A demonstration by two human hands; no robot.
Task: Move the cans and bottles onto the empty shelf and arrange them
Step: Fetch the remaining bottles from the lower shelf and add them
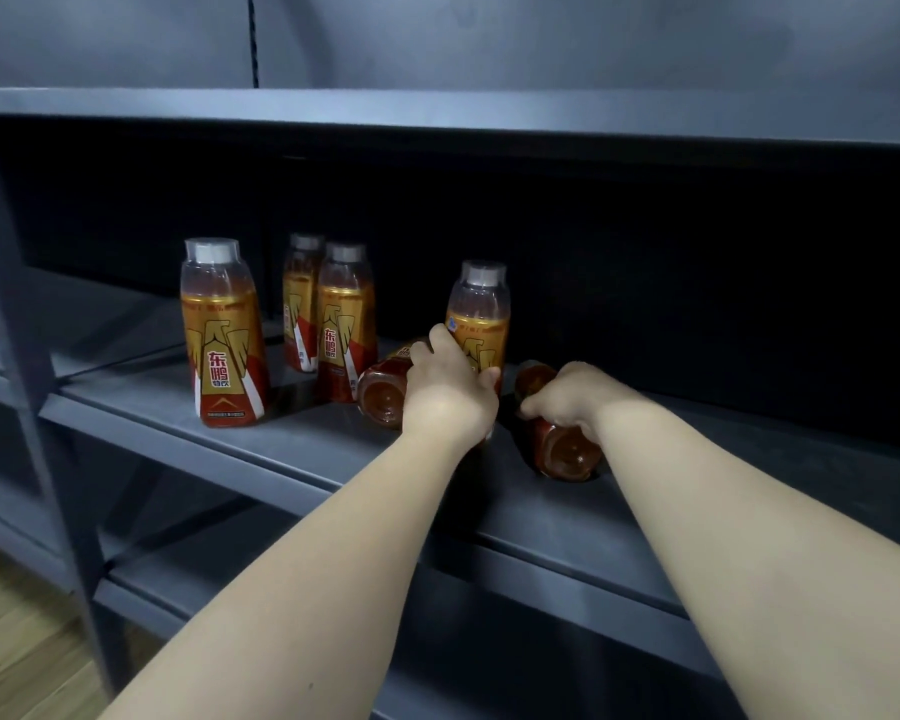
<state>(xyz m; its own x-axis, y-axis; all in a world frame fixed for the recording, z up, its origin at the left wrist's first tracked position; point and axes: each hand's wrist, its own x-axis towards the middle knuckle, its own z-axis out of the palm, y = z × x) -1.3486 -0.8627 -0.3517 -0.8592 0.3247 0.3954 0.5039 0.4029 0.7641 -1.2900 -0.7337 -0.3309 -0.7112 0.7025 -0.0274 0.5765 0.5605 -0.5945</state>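
Both forearms reach in over the shelf's [541, 517] front edge. The left hand [448, 387] curls round the foot of an upright bottle [481, 309] mid-shelf, with a fallen bottle [383, 394] just left of it. The right hand [575, 400] grips a toppled bottle [567, 452] from above (base facing the front edge). Three bottles [222, 330] stand towards the left end.

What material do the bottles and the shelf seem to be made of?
Bottles: probably clear, glossy plastic. They are see-through above the printed gold-and-red labels, with highlights on the surface. Shelf: probably painted metal, matte dark grey. It has thin flat boards with folded front edges, though coated wood cannot be excluded.
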